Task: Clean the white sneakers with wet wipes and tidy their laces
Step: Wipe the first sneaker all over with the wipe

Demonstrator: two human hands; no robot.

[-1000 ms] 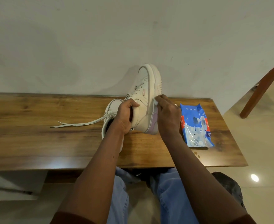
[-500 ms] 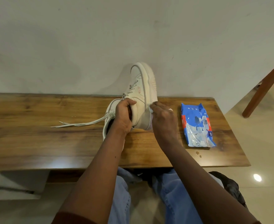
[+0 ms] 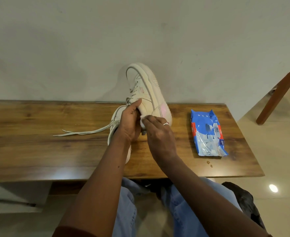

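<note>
One white sneaker (image 3: 146, 93) stands on its heel with the toe pointing up, leaning toward the wall. My left hand (image 3: 129, 122) grips it at the collar, thumb on its side. My right hand (image 3: 159, 135) pinches a white wet wipe (image 3: 142, 120) against the sneaker's lower side near the heel. A second white sneaker (image 3: 116, 120) lies flat on the wooden table (image 3: 38, 147) behind my left forearm, mostly hidden. Its untied laces (image 3: 82, 132) trail to the left across the wood.
A blue wet-wipe pack (image 3: 207, 134) lies to the right of the sneakers. The wall runs right behind the table. A wooden chair leg (image 3: 281, 93) stands on the tiled floor at far right. My knees in jeans are below the table's near edge.
The held sneaker has tilted so its sole faces right. My right hand has slid with the wipe from the sole edge down and left to the lower side near the heel.
</note>
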